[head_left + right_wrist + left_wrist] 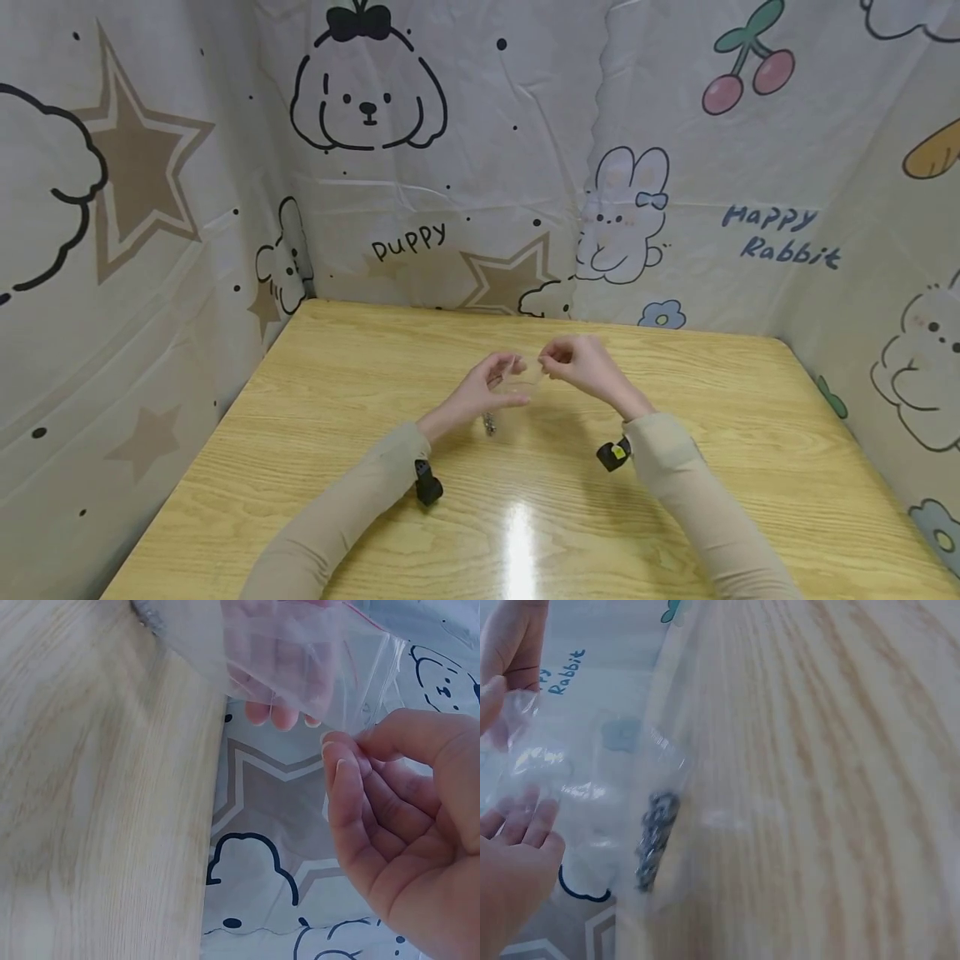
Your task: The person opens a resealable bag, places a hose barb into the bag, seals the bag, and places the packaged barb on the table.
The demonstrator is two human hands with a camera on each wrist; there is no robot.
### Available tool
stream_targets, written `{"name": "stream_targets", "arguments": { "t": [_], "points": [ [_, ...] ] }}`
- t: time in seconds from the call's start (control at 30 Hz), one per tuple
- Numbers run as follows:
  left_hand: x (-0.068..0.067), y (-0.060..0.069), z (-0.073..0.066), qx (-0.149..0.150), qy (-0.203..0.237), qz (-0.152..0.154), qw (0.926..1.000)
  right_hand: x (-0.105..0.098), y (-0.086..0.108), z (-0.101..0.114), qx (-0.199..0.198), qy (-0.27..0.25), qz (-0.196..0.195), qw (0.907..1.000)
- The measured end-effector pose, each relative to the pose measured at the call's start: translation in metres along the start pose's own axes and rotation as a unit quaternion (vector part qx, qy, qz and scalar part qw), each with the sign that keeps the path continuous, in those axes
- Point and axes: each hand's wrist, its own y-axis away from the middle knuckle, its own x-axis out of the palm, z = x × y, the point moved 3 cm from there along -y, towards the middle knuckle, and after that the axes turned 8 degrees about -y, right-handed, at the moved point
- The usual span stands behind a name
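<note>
A clear plastic bag [521,386] hangs between the two hands above the table. My right hand [588,368] pinches its edge between thumb and fingertips; a reddish line crosses the bag [195,637] in the right wrist view. My left hand [483,390] touches the bag with fingers loosely bent and the thumb spread apart from them. Through the film its fingers [281,667] show behind the bag. At the bag's lower end lies a narrow cluster of small, dark, shiny pieces [658,840], seemingly metal; their exact kind cannot be made out.
The wood-grain table [360,367] extends around both hands. Printed cloth [510,167] with cartoon animals and stars rises behind it and at both sides. A small black camera [428,483] sits at the left wrist, another black camera [612,455] at the right wrist.
</note>
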Motion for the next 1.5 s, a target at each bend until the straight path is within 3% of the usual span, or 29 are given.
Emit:
{"name": "stream_targets", "arguments": {
  "t": [0.13, 0.27, 0.7, 0.97, 1.23, 1.5],
  "points": [
    [-0.003, 0.001, -0.003, 0.015, -0.016, 0.018, 0.9996, -0.004, 0.000, -0.001, 0.017, -0.013, -0.001, 0.9998],
    [-0.005, 0.001, -0.006, 0.035, -0.027, 0.017, 0.9989, -0.005, -0.001, -0.002, 0.027, -0.020, 0.000, 0.9994],
    [-0.007, -0.001, -0.010, 0.019, -0.007, -0.095, 0.9953, -0.003, 0.000, 0.007, 0.000, -0.012, 0.016, 0.9998],
    [-0.009, -0.002, -0.011, 0.011, -0.023, -0.124, 0.9920, -0.004, 0.005, 0.012, -0.016, -0.025, 0.055, 0.9980],
    [-0.011, -0.003, -0.015, 0.043, -0.021, -0.109, 0.9930, -0.005, 0.007, 0.014, -0.010, -0.022, 0.056, 0.9982],
    [-0.014, -0.002, -0.019, 0.034, -0.009, -0.127, 0.9912, -0.007, 0.008, 0.019, -0.006, -0.014, 0.055, 0.9984]
  ]
}}
